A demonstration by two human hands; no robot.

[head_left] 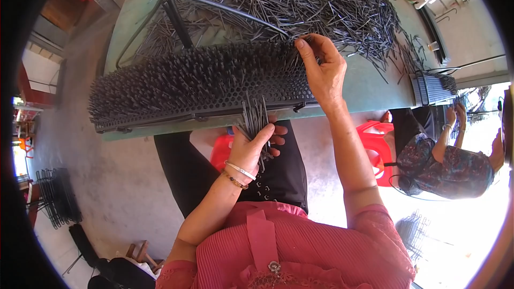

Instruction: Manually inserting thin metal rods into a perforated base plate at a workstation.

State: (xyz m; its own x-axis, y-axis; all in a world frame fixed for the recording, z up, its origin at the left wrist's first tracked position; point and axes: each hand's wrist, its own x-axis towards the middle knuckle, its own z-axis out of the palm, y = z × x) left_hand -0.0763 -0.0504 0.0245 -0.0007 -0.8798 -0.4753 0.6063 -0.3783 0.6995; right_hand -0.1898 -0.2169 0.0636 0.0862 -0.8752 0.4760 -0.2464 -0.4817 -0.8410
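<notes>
A long black perforated board (267, 84) lies along the table's near edge, tilted toward me. Thin dark rods (155, 83) stand upright in many of its holes, densest on the left; bare holes show along the lower middle and right. Below the board's front edge, my left hand (247, 150) is closed around a bundle of thin dark rods (252, 115), their ends pointing up. At the board's upper right, my right hand (326, 69) has thumb and fingers pinched together. Whatever lies between those fingertips blends into the dark rods behind.
A large heap of loose dark rods (321, 8) covers the back of the green table (369, 93). A black metal frame (176, 18) rises behind the board. To the right, another person (450, 166) sits near a second rod-filled board (433, 88) and a red plastic stool (375, 142).
</notes>
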